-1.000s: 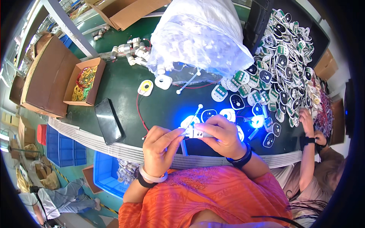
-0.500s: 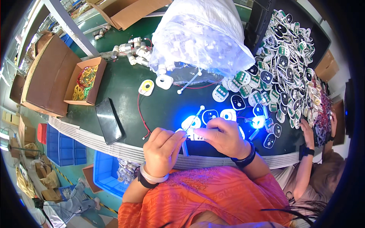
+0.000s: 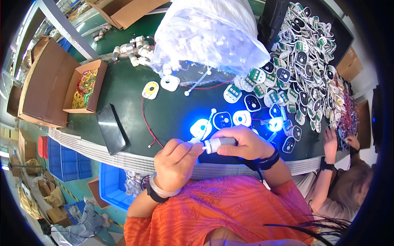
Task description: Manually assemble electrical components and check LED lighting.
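Observation:
My right hand (image 3: 244,143) grips a small cylinder motor (image 3: 219,144), white at one end and grey along its body. My left hand (image 3: 174,162) is closed in a pinch at the motor's white end, where a small white tip shows; the fingertips hide what else they hold. Just beyond my hands lie white rounded covers (image 3: 242,118), a black-faced panel (image 3: 222,120) and a white rod (image 3: 212,116). Blue light glares over a white cover (image 3: 200,128) and from a bright lamp-like spot (image 3: 275,124) beside my right hand.
A plastic bag of white parts (image 3: 205,37) stands at the back. Panels and circuit boards (image 3: 301,69) heap at the right, where another person's hands (image 3: 330,143) work. Left are a phone (image 3: 111,129) and a carton of coloured rings (image 3: 88,88); a blue bin (image 3: 115,186) sits below the edge.
The motor in my right hand has turned and now shows its side, lying level toward my left fingers. The whole view has shifted slightly. The other person's hands have moved a little.

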Action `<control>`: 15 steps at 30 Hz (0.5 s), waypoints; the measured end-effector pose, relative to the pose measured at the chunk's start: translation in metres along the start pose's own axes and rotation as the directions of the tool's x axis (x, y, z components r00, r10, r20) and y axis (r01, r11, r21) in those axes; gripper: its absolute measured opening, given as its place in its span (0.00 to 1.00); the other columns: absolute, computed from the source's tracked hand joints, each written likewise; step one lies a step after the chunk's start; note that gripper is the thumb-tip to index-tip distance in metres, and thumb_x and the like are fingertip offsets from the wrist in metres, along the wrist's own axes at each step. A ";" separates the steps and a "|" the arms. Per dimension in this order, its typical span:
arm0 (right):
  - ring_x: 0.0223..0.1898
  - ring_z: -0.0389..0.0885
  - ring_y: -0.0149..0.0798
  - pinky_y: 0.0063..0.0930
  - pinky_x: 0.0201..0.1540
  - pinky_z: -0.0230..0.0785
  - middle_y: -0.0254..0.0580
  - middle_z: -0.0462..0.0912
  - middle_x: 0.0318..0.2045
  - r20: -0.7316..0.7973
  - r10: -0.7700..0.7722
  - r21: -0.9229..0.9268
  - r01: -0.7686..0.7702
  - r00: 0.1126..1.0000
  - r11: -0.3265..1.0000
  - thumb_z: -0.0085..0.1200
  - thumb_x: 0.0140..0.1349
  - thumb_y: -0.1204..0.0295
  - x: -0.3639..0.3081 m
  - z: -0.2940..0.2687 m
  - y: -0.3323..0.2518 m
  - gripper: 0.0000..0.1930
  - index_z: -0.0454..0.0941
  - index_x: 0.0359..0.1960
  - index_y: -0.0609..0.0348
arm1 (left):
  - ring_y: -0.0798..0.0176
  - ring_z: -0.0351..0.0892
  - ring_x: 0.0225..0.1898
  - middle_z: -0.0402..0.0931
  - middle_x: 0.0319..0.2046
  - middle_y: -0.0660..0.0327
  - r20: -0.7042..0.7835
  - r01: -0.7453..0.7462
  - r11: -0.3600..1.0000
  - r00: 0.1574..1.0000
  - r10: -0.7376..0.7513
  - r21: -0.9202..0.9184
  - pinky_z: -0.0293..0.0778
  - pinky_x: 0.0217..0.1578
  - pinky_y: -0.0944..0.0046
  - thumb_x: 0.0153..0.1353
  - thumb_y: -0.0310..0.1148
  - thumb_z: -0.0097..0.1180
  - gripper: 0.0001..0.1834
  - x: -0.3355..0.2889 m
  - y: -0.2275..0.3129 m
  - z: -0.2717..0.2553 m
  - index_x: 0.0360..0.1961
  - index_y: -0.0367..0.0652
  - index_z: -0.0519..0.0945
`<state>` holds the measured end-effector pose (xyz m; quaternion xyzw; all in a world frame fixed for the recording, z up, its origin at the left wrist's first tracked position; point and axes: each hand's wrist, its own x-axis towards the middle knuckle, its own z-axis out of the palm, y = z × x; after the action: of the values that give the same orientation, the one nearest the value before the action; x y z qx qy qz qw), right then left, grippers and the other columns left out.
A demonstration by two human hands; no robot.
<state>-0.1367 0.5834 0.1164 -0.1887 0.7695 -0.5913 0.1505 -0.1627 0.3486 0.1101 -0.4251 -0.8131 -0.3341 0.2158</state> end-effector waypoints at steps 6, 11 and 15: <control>0.36 0.79 0.30 0.26 0.40 0.70 0.41 0.83 0.35 0.021 0.024 0.022 -0.024 1.000 0.999 0.53 0.69 0.61 -0.001 0.000 0.006 0.18 0.77 0.48 0.65 | 0.60 0.73 0.25 0.73 0.26 0.64 0.041 -0.011 0.999 0.999 0.010 0.036 0.70 0.24 0.62 0.40 0.20 0.69 0.16 0.003 0.002 0.001 0.34 0.40 0.84; 0.36 0.79 0.30 0.27 0.39 0.69 0.41 0.82 0.34 0.032 0.038 0.074 -0.041 0.999 0.996 0.52 0.69 0.59 0.000 0.003 0.007 0.18 0.78 0.47 0.65 | 0.60 0.74 0.25 0.74 0.25 0.63 0.026 0.124 0.984 0.992 -0.122 -0.126 0.70 0.27 0.63 0.44 0.22 0.69 0.14 0.000 0.002 -0.003 0.35 0.40 0.84; 0.35 0.79 0.31 0.27 0.38 0.69 0.42 0.83 0.34 0.014 -0.007 0.068 0.006 1.000 0.998 0.53 0.69 0.58 0.000 0.006 0.012 0.19 0.78 0.47 0.65 | 0.60 0.76 0.27 0.77 0.24 0.62 0.099 0.338 0.903 0.941 -0.323 -0.265 0.71 0.28 0.62 0.49 0.23 0.68 0.10 -0.002 0.008 -0.010 0.35 0.42 0.85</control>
<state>-0.1350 0.5812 0.1030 -0.1904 0.7472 -0.6162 0.1604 -0.1544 0.3434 0.1179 -0.3157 -0.8236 -0.4655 0.0726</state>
